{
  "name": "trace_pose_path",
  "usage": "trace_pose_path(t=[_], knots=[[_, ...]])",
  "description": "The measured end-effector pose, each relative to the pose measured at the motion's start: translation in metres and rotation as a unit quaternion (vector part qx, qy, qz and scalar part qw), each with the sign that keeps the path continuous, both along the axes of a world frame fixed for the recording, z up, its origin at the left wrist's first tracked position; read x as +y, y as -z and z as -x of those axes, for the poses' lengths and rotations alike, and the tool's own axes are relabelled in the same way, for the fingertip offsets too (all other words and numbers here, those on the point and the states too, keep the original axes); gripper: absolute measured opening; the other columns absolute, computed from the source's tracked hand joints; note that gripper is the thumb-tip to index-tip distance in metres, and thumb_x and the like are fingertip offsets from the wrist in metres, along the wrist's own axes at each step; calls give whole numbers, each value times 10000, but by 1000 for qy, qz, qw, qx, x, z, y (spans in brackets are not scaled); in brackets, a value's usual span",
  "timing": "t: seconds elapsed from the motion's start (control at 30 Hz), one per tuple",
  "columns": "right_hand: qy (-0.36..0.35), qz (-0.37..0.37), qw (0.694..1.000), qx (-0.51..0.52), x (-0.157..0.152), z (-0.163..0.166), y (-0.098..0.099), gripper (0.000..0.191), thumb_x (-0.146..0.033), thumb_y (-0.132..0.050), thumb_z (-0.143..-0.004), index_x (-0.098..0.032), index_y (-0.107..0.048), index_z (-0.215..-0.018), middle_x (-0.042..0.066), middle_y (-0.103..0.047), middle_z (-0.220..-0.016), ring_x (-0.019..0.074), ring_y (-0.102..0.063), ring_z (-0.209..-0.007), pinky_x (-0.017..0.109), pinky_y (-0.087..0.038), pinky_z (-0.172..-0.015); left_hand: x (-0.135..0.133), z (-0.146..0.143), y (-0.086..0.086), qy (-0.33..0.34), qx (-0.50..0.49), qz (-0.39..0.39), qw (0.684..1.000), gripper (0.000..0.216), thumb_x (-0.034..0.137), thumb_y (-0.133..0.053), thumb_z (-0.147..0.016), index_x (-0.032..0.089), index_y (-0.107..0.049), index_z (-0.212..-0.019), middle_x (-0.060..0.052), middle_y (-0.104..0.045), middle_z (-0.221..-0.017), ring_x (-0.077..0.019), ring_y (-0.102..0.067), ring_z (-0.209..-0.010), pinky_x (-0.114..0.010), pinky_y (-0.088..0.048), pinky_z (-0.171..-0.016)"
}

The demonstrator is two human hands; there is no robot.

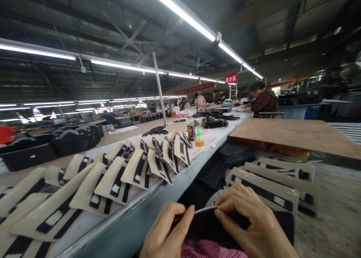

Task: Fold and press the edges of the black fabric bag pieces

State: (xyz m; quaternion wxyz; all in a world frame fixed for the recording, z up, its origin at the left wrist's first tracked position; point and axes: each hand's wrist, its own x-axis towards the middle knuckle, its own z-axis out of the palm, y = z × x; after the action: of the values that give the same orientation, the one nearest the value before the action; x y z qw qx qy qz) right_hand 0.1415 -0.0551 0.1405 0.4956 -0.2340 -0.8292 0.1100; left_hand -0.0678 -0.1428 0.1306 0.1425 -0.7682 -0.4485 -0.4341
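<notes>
A black flat panel (pixel 204 228) is held low in front of me, its pale upper edge raised. My left hand (pixel 169 230) pinches that edge between thumb and fingers at the left. At the right, my right hand (pixel 248 220) grips the same edge, thumb in front and fingers curled over the top. The panel's lower part is hidden behind the hands and a red checked cloth (pixel 211 249). Just beyond my right hand lie beige curved panels (pixel 262 192) with black strips and white patches.
Rows of similar beige panels (pixel 113 179) stand overlapping on the long white table (pixel 180 179). A green-capped glue bottle (pixel 199 138) and a dark can (pixel 191 130) stand behind them. Stacked black sheets (pixel 220 162) lie below the table edge, near a brown board (pixel 293 134). A co-worker (pixel 262 100) sits farther back.
</notes>
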Motion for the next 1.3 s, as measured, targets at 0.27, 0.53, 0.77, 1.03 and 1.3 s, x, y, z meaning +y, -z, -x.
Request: trace_pose_path(t=[0.27,0.53,0.77,1.03,1.3], knots=[[-44,-96,992,-62,6,8,4,216,-36,-584,-895,-223,-529,-804,-45,-684,-838,127,-613,-792,287,-464,-702,21,-15,5,-125,186,-15,974,294,76,-482,-958,165,-694,-1142,10,-723,-731,-175,-691,-597,-305,-510,-534],[120,-159,973,-116,14,23,36,222,-154,-477,-997,-249,-594,-834,10,-590,-804,223,-521,-738,372,-353,-690,46,-26,40,-187,52,3,981,389,74,-432,-890,208,-770,-1028,-4,-761,-707,-190,-747,-598,-290,-508,-540],[159,-191,968,-44,7,20,53,390,-348,-180,-1104,-217,-546,-1115,-11,-656,-742,182,-586,-632,339,-408,-620,46,-11,43,-266,20,24,963,303,144,-478,-948,185,-773,-1004,-25,-797,-796,-226,-787,-706,-295,-594,-591],[135,-21,991,-5,69,-12,53,459,-459,-651,-931,-248,-573,-1331,121,-610,-1403,336,-598,-1266,535,-548,-997,25,22,24,-214,-17,-7,977,235,200,-549,-972,182,-764,-1065,-44,-816,-894,-156,-790,-768,-178,-599,-732],[106,134,984,52,77,29,70,529,-466,-520,-983,-147,-507,-1406,198,-660,-1329,327,-668,-1188,536,-591,-954,21,16,40,-191,-145,-32,970,203,257,-594,-968,236,-776,-1054,-22,-806,-899,-136,-761,-784,-181,-517,-769]])
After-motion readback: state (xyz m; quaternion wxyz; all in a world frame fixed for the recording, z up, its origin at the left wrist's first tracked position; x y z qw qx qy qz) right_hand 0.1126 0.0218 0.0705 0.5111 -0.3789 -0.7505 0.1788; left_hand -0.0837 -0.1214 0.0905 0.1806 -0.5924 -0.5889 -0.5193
